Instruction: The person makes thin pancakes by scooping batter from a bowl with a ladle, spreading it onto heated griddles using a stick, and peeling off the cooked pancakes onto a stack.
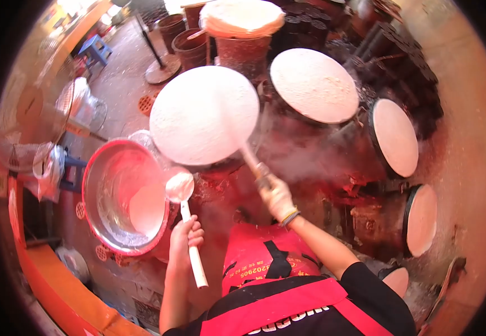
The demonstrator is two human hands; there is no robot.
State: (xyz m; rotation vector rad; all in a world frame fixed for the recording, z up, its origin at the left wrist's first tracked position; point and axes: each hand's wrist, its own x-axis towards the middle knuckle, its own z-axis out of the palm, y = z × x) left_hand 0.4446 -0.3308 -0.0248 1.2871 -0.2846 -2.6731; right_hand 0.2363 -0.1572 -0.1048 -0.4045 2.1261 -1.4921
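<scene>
My left hand point(182, 241) is wrapped round the white handle of a ladle point(180, 187), whose bowl holds a pale, thick batter. The ladle is just right of a large metal basin point(107, 210) with more pale batter point(147, 210) inside. In my right hand point(277, 199), which wears a light glove, is a wooden-handled spatula point(249, 157). Its blade is smeared by motion over a big round pan covered in a white batter layer point(198, 115). Whether the blade touches that layer I cannot tell.
More round pans with white layers curve along the right: one at the back point(314, 85), another farther right point(395, 138), and a lower one point(421, 220). Steam drifts between them. Dark cylindrical briquettes point(402, 70) are stacked behind. A blue stool point(95, 50) stands far left.
</scene>
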